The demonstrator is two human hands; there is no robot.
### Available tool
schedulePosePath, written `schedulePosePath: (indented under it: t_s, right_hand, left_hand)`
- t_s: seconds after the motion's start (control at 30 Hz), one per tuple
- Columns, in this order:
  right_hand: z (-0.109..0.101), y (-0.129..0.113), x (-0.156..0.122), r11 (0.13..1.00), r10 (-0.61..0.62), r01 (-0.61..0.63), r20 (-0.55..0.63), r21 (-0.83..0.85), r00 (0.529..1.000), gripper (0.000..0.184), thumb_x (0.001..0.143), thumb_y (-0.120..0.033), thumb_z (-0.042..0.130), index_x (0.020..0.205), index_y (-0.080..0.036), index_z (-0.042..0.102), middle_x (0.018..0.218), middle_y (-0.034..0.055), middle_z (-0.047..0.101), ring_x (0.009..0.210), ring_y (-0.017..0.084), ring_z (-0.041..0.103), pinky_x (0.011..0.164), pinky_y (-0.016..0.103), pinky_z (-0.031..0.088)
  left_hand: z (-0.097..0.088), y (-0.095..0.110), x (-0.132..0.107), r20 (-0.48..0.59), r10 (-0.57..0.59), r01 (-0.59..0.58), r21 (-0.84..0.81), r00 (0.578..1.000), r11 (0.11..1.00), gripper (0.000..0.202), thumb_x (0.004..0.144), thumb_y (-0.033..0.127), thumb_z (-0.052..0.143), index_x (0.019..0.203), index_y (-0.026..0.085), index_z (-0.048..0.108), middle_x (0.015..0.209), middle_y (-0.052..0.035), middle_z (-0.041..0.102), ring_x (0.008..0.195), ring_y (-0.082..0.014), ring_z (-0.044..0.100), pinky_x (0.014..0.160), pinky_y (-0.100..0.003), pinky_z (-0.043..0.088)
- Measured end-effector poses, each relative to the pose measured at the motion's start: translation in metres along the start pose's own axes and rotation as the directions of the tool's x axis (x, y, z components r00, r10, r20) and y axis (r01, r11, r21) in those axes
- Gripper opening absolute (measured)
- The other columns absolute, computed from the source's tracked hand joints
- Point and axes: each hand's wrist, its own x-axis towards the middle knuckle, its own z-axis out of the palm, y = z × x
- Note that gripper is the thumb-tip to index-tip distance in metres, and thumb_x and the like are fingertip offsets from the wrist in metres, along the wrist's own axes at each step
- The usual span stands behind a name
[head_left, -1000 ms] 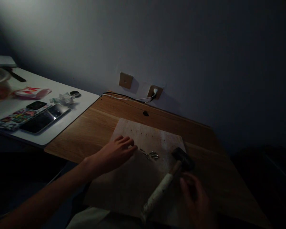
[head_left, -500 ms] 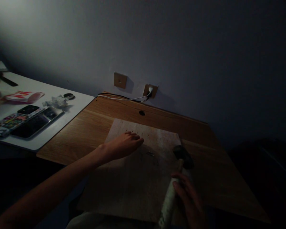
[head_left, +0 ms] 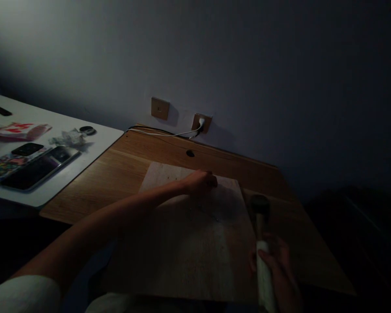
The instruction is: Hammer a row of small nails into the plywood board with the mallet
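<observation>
My right hand (head_left: pixel 278 261) grips a hammer (head_left: pixel 264 278) by its pale handle, the dark head pointing up beyond the right edge of a wooden board (head_left: pixel 182 243). Over the far part of that board, my left hand (head_left: pixel 200 182) is closed, its fingers curled down near the surface. Whatever is between those fingertips is hidden. Several small thin metal pieces, seemingly nails (head_left: pixel 211 215), lie loose on the board just below the left hand. Small dark dots (head_left: pixel 172 178) mark the board's far edge, left of the hand.
The board lies on a wooden table (head_left: pixel 111 174) against the wall. A white table (head_left: pixel 107 134) at left bears a phone (head_left: pixel 41 167), crumpled wrapping (head_left: pixel 70 138) and a red-and-white packet (head_left: pixel 21 130). Cables run to a wall socket (head_left: pixel 202 123); a round hole (head_left: pixel 190 153) pierces the wooden tabletop.
My left hand has moved right across the board's far part, its fingers now curled down. The hammer has shifted right and stands more upright in my right hand. The view has shifted slightly.
</observation>
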Motion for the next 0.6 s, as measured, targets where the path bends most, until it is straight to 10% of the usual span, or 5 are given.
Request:
schedulePosePath:
  t_s: [0.27,0.4,0.6]
  right_hand:
    - [0.004,0.005,0.014,0.941,-0.144,0.148,0.035,-0.305,0.989,0.071,0.076,-0.047,0.072,0.135,-0.031,0.036,0.106,0.0022,0.063,0.055,0.014,0.059,0.047,0.028,0.049]
    - [-0.004,0.018,0.029,0.892,-0.178,0.183,0.050,-0.413,0.983,0.077,0.077,-0.046,0.070,0.144,-0.025,0.040,0.124,0.0111,0.063,0.094,0.028,0.069,0.077,0.041,0.058]
    - [0.008,0.018,0.029,0.834,-0.209,0.208,0.056,-0.512,0.976,0.070,0.083,-0.063,0.054,0.136,-0.017,0.057,0.139,0.0184,0.062,0.134,0.036,0.054,0.112,0.049,0.040]
  left_hand:
    - [0.030,0.004,0.043,-0.052,-0.114,0.113,-0.031,0.992,0.993,0.030,0.082,0.009,0.059,0.109,0.016,0.071,0.094,-0.0033,0.075,0.085,-0.0162,0.069,0.075,-0.023,0.049]
    - [0.038,0.005,0.046,-0.022,-0.114,0.114,-0.023,0.993,0.993,0.021,0.083,0.010,0.060,0.098,0.017,0.073,0.093,-0.0028,0.075,0.083,-0.0159,0.068,0.073,-0.023,0.047]
    - [0.037,0.003,0.041,-0.012,-0.088,0.088,-0.058,0.996,0.994,0.021,0.083,0.009,0.060,0.098,0.017,0.072,0.092,-0.0016,0.075,0.083,-0.0145,0.068,0.073,-0.022,0.045]
